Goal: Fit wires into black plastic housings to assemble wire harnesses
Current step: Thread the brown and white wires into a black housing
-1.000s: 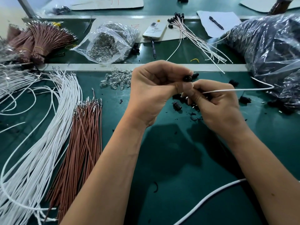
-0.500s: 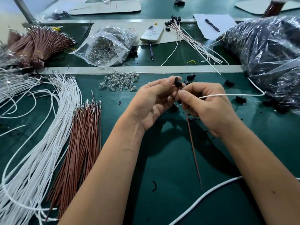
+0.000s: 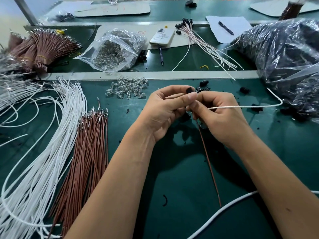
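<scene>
- Since half a second ago, little has been moved: both hands are kept together above the green mat [image 3: 172, 169], and the black housing [image 3: 189, 90] is now seen at the left fingertips rather than between the two hands.
- The black housing is pinched by the curled fingers of the left hand [image 3: 164, 109], just beyond the thumb tip.
- A white wire [image 3: 245, 106] is gripped by the right hand [image 3: 222, 118]; it is run away from the housing to the right, then bent up towards the plastic bag of black parts [image 3: 284, 54].
- A brown wire [image 3: 208, 161] is also held at the right fingers and is hung down from the housing towards the person.
- Whether either wire end is already seated in the housing cannot be told.
- Left of the housing, a heap of clear LEDs [image 3: 127, 88] is lain on the mat; further left, loose brown wires [image 3: 86, 152] and white wires [image 3: 43, 152] are spread.
- Beyond the housing, a phone [image 3: 162, 36] and a clear bag [image 3: 117, 49] are placed.
</scene>
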`<state>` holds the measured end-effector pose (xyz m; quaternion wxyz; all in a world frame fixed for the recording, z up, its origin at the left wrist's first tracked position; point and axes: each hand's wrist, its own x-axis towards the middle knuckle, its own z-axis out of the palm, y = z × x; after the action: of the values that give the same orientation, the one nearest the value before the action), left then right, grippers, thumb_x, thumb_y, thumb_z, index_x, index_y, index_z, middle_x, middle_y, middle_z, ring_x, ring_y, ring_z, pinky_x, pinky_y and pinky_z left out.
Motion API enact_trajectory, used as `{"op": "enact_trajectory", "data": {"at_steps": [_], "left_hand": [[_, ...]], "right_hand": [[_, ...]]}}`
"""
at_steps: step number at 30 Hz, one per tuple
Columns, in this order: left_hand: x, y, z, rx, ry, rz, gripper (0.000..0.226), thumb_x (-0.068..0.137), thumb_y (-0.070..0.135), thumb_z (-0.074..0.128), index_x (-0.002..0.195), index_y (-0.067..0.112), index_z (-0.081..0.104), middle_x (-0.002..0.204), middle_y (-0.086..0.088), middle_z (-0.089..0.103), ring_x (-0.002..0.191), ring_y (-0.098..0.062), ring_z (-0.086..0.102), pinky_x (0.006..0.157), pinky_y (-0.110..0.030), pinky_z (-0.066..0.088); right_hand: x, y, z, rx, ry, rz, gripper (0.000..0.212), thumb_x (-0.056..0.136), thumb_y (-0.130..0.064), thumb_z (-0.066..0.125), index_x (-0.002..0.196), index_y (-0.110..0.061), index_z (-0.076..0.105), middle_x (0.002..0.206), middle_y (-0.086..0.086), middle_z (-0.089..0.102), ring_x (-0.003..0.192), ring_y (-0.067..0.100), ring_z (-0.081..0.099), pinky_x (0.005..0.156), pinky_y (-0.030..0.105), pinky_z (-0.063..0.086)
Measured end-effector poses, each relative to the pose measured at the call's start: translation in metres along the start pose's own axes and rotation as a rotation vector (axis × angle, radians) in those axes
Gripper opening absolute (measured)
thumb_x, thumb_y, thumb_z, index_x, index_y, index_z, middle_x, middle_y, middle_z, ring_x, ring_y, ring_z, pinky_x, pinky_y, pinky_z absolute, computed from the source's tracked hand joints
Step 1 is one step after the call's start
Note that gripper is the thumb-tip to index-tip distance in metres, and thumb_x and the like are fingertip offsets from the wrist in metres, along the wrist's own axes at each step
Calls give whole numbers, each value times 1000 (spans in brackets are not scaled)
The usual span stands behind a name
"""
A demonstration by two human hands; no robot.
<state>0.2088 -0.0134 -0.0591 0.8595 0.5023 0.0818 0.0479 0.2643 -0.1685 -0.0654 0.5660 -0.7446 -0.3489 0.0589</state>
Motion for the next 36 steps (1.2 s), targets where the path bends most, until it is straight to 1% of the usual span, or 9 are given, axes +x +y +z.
{"op": "enact_trajectory", "data": {"at_steps": [5,7,10,14,20,26,30,32,36], "left_hand": [[0,0,2,46,51,38,13,67,10,81,78,10,75,82,-9,74,65,-12,64,56,-15,47],[0,-1,1,81,62,171,11,73,-3,79,78,4,73,78,-9,74,66,-14,66,62,-18,51],[1,-2,2,139,59,334,16,73,-16,75,80,-2,70,76,-8,73,67,-18,68,74,-28,57],[-1,-2,4,168,28,421,21,71,-20,74,78,0,70,73,-7,73,64,-17,67,70,-29,57],[-3,-1,5,206,3,461,23,69,-19,76,76,2,70,75,-7,73,68,-18,67,72,-30,57],[-5,-2,6,222,26,446,26,67,-20,77,78,2,71,74,-5,73,69,-16,68,72,-28,57],[-3,2,5,258,39,467,29,66,-19,80,83,1,69,78,-9,73,71,-16,68,72,-27,57],[-2,5,1,285,85,490,33,65,-19,82,85,3,68,81,-10,74,74,-16,69,73,-27,57],[-1,6,-4,330,133,505,36,63,-19,83,86,3,66,84,-11,74,78,-16,70,77,-29,59]], "right_hand": [[0,0,3,-72,48,-81,16,103,-17,65,89,-13,73,72,-7,64,65,10,53,62,24,44],[-1,0,4,-133,63,-118,18,103,-19,64,88,-12,71,72,0,62,66,16,52,61,29,44],[0,-1,4,-183,89,-162,21,103,-17,64,84,-10,67,70,0,59,65,7,48,60,24,40],[0,-3,3,-234,112,-227,22,102,-10,64,80,-11,64,71,-4,58,66,5,49,63,20,38],[0,-1,1,-266,95,-265,28,103,-10,62,78,3,61,69,11,53,65,29,47,60,41,40],[0,1,-1,-289,73,-297,29,102,-9,62,75,-1,58,67,5,51,65,20,46,60,28,38],[1,5,-1,-69,55,-143,16,100,-23,68,86,-16,70,73,-8,65,65,1,55,63,17,43],[2,6,-5,122,70,-78,6,97,-9,72,100,-14,72,82,-3,72,68,7,63,66,20,51],[6,2,-20,412,184,-15,22,98,10,59,114,-3,68,98,13,76,85,26,76,81,28,61]]}}
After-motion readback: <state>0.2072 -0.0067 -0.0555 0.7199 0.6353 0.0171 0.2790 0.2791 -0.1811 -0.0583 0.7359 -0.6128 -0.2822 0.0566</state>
